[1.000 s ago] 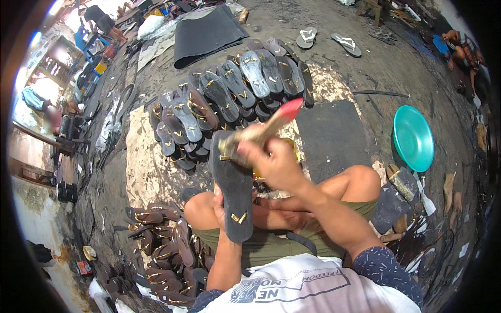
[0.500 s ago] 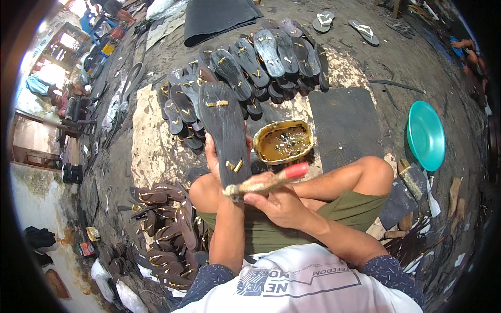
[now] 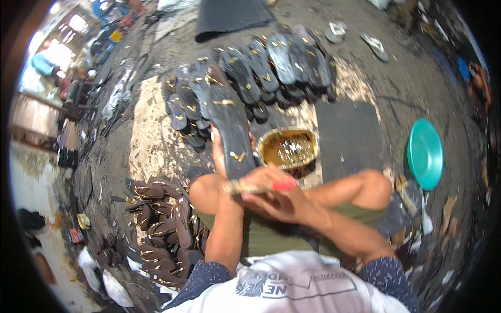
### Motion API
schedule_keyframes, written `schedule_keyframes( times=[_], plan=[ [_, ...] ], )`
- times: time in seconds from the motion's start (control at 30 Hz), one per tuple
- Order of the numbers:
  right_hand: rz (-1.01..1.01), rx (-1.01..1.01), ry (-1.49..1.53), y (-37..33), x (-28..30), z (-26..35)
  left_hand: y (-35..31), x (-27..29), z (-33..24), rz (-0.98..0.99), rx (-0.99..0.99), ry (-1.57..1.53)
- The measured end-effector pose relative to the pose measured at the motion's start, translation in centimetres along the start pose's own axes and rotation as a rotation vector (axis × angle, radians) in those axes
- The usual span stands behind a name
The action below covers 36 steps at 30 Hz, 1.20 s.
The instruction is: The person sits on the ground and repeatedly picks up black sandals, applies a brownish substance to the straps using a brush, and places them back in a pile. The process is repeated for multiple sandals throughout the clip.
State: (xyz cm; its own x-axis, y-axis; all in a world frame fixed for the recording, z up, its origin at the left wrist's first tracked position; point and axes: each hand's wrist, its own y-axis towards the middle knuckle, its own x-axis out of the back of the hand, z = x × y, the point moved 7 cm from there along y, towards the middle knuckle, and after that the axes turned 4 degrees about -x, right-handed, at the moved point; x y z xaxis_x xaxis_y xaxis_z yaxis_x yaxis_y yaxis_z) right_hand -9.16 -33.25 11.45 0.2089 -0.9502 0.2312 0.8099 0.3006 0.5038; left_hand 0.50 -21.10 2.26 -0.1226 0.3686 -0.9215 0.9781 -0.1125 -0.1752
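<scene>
My left hand [image 3: 218, 154] grips a dark sandal sole [image 3: 233, 130] from beneath, its wide end pointing away from me. Small gold-coloured strap ends stick out of the sole's upward face. Across the near end of the sole, my right hand [image 3: 282, 202] is closed around a brush with a red-tipped handle [image 3: 283, 182]. The brush's pale, crusted end lies over my left wrist area; blur hides whether it touches the sole. Just right of the sole stands a crusted tub [image 3: 316, 148] holding yellowish-brown liquid with dark and pale bits or glints.
Rows of dark soles [image 3: 282, 57] lie beyond my hands. A heap of brown sandals [image 3: 167, 224] sits by my left knee. To the right are a dark mat [image 3: 347, 133] and a green basin [image 3: 425, 154]. A black sheet [image 3: 232, 18] and loose slippers [image 3: 374, 47] lie farther off.
The view has shifted slightly. The brush has turned nearer to level, its red end lower and farther left. The sole stays in my left hand, tilted a little differently.
</scene>
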Motion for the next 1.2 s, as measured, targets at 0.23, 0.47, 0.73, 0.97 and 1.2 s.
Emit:
schedule_keyframes(
  times=[0.23,0.47,0.73,0.97,1.2],
  plan=[
    [-0.509,-0.280,-0.221,-2.6,13.3,-0.2,5.1,4.4,-3.6,-0.027,-0.106,-0.137],
    [-0.705,-0.493,0.071,-5.6,14.6,-2.9,15.9,6.2,-13.9,-0.015,-0.251,-0.037],
    [-0.813,-0.735,-0.117,-7.2,18.5,-5.0,2.9,3.1,-18.1,-0.161,-0.454,0.403],
    [-0.760,-0.598,-0.034,-6.8,20.5,-9.0,-17.2,17.2,-26.6,-0.924,-0.715,1.534],
    [-0.510,-0.543,-0.102,-1.5,14.0,-8.6,-16.2,19.6,-21.7,-0.869,0.250,1.999]
  ],
)
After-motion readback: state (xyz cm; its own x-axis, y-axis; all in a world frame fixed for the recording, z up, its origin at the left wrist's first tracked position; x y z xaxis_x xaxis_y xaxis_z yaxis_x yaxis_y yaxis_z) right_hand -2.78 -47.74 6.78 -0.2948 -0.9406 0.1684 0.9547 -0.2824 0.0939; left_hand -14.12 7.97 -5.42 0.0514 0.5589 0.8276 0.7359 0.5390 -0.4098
